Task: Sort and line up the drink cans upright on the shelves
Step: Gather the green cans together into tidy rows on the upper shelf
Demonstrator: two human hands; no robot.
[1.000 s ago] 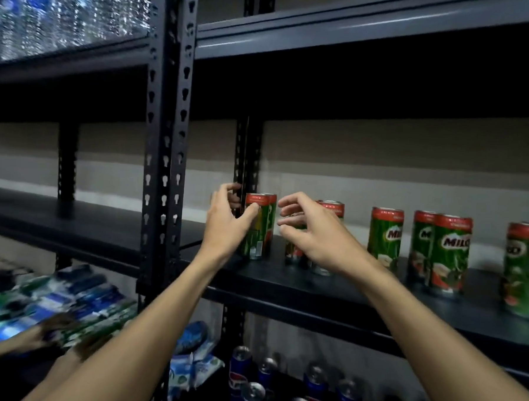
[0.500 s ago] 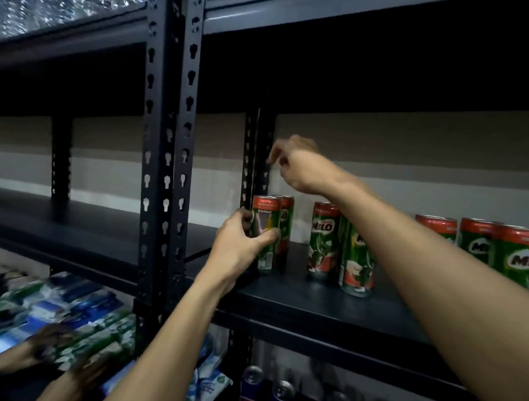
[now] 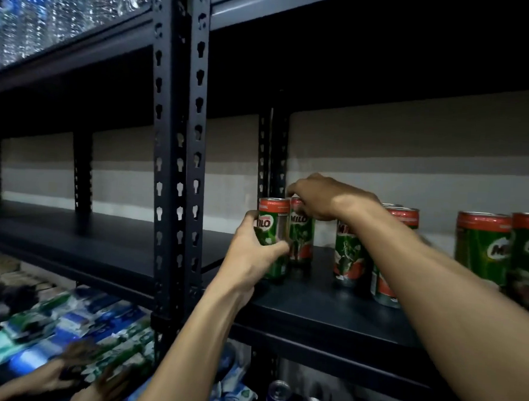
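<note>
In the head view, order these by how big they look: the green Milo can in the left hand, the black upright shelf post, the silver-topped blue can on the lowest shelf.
1. Black upright shelf post
2. Green Milo can in the left hand
3. Silver-topped blue can, partly cut off and dim, so unsure.

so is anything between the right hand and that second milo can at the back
Nothing visible. The right hand is already down on the top of the rear Milo can, fingers over its rim. The front Milo can in the left hand stands beside and in front of it, not between. The contact itself is hidden.
</note>
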